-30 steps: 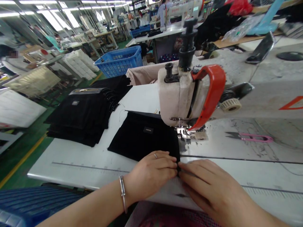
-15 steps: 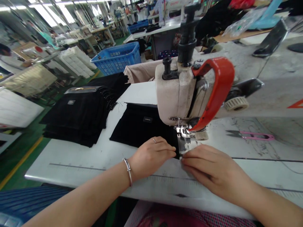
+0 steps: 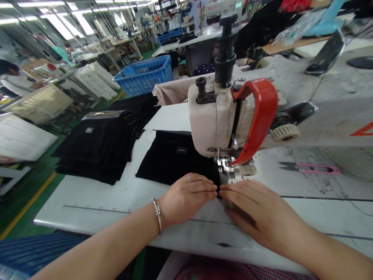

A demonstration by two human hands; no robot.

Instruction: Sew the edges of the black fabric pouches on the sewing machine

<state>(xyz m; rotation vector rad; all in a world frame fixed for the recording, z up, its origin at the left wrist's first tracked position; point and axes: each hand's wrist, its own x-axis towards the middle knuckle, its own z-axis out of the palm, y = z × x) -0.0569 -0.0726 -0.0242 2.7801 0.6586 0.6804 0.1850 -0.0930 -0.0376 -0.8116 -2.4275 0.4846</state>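
A black fabric piece (image 3: 163,161) with a small label (image 3: 182,150) lies flat on the white table, its right edge beside the presser foot (image 3: 224,165) of the sewing machine (image 3: 204,120). My left hand (image 3: 186,198), with a ring and a bracelet, rests over the near edge of the fabric, fingers together and tips closed at its near right corner. From the other side my right hand (image 3: 259,210) meets it there, fingertips pinching the same corner. The right thumb is mostly hidden under the hand. Both hands are in front of the presser foot.
Left of the fabric stands a stack of black fabric pieces (image 3: 99,144). Pink-handled thread snips (image 3: 317,169) lie right of the needle area. Behind the table are a blue basket (image 3: 145,77) and pale cloth (image 3: 175,91). Another person (image 3: 17,79) works at far left.
My right fingertips have moved slightly left onto the fabric's corner, closing the gap to my left fingertips. The camera view has shifted a little; the fabric stays nearly in place.
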